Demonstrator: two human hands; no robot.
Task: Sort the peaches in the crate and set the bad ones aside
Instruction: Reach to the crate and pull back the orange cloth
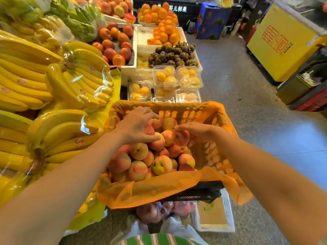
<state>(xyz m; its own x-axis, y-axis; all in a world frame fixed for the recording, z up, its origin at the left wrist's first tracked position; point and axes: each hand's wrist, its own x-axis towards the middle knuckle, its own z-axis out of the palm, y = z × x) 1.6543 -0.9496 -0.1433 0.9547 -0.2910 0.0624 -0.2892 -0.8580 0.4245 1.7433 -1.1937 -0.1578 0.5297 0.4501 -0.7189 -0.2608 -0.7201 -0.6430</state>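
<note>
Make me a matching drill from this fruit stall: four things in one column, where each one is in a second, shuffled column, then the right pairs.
Things
1. right hand
2. bananas
3. mangosteens
4. clear boxes of yellow fruit

Places
A. just behind the far wall of the crate
B. over the crate, holding a peach
C. left of the crate, wrapped in clear plastic
D. piled beyond the clear boxes

Pairs: 1-B, 2-C, 3-D, 4-A
</note>
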